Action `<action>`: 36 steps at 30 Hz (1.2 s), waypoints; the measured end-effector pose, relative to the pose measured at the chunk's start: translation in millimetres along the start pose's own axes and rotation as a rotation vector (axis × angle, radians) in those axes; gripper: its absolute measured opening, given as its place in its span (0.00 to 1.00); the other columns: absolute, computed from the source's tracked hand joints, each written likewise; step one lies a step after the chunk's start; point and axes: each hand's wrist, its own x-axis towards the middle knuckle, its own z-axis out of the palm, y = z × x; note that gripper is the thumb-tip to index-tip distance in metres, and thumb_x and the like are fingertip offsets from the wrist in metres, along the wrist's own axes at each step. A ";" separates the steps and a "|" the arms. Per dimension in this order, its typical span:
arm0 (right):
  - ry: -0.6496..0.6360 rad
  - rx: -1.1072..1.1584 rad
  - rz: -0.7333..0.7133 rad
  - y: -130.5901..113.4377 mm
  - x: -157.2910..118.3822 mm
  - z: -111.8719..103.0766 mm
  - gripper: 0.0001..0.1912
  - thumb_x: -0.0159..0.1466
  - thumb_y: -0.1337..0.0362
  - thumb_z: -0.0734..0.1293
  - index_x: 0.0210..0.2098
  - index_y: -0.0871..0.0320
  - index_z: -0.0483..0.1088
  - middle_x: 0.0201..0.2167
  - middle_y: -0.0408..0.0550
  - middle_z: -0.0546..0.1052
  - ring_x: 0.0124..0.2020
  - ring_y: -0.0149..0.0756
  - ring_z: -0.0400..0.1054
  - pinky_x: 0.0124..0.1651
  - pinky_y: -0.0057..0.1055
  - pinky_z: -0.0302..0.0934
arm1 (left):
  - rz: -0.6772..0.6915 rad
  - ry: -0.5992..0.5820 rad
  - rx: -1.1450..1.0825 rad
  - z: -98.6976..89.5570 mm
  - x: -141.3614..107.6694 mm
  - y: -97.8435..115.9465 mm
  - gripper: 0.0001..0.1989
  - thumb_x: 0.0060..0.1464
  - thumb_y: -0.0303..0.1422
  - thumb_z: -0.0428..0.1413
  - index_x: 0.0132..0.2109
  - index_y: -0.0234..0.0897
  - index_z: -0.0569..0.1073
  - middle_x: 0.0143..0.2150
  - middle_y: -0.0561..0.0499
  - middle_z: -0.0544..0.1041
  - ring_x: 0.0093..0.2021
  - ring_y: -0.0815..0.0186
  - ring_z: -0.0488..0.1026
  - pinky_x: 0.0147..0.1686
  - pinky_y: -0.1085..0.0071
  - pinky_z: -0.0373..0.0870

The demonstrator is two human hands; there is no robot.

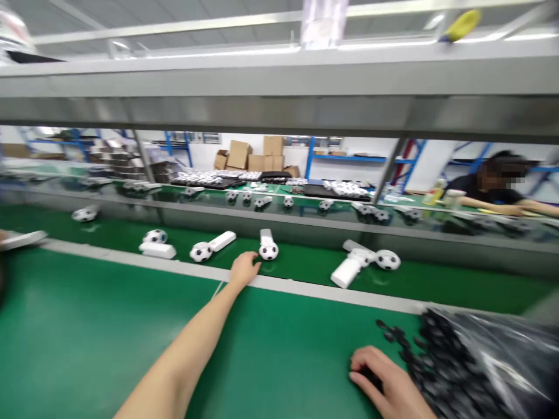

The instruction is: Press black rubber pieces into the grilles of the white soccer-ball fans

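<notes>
1. At left, a ball gadget [158, 249], white with a soccer-ball head, lies in a darker green lane [301, 270] beyond a pale strip [323, 290].
2. Next comes a tilted ball gadget [222, 241], its head toward the left and its handle slanting away to the right.
3. The person's left hand [244, 269] reaches over the strip, thumb and fingers parted, with nothing visibly held between them.
4. Just right of those fingertips and slightly farther off is the nearest ball gadget [268, 249]. Its long axis runs roughly away from the person: head on the near side, handle behind. A small gap seems to remain, though contact is hard to rule out.
5. Farther right, a cluster of gadgets [347, 271] lies crosswise in the lane.
6. The right hand [388, 378], well apart from the left, rests low over the green bench [283, 355], fingers curled; whether they pinch something dark cannot be told.
7. Beside it, black pieces [441, 361] spill from a clear bag [515, 349].
</notes>
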 end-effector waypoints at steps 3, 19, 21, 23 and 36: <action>0.020 0.041 0.073 -18.3 -1.1 -4.6 0.03 0.61 0.66 0.61 0.30 0.56 0.65 0.33 0.44 0.70 0.37 0.32 0.65 0.41 0.26 0.60 | 0.026 0.010 0.005 -1.5 1.1 -4.7 0.13 0.56 0.36 0.51 0.45 0.33 0.68 0.45 0.45 0.71 0.46 0.61 0.68 0.47 0.59 0.64; 0.055 0.179 0.198 -30.7 -4.7 -15.8 0.13 0.56 0.67 0.66 0.41 0.53 0.65 0.43 0.44 0.68 0.46 0.34 0.62 0.47 0.28 0.57 | -0.457 0.529 0.034 -12.4 5.7 -22.8 0.39 0.43 0.48 0.56 0.58 0.50 0.45 0.64 0.47 0.40 0.60 0.46 0.46 0.54 0.50 0.52; 0.049 0.182 0.223 -30.6 -0.2 -25.9 0.16 0.56 0.66 0.65 0.44 0.52 0.64 0.46 0.45 0.66 0.48 0.35 0.61 0.48 0.28 0.57 | -0.532 0.542 0.000 -18.6 11.6 -29.0 0.40 0.43 0.45 0.57 0.58 0.49 0.44 0.65 0.47 0.38 0.61 0.44 0.45 0.54 0.48 0.50; 0.029 0.135 0.204 -28.0 14.3 -40.2 0.18 0.57 0.64 0.65 0.47 0.52 0.63 0.49 0.46 0.65 0.50 0.37 0.60 0.50 0.30 0.57 | -0.622 0.508 -0.077 -24.5 16.2 -36.7 0.40 0.43 0.45 0.58 0.58 0.44 0.45 0.64 0.41 0.40 0.60 0.40 0.47 0.52 0.47 0.51; 0.071 -0.048 0.152 -2.9 243.7 13.0 0.42 0.48 0.59 0.70 0.59 0.62 0.52 0.57 0.61 0.53 0.59 0.50 0.50 0.57 0.42 0.49 | -0.499 0.438 -0.444 -44.4 28.0 -65.3 0.30 0.36 0.36 0.61 0.51 0.41 0.65 0.45 0.46 0.63 0.48 0.52 0.66 0.50 0.57 0.61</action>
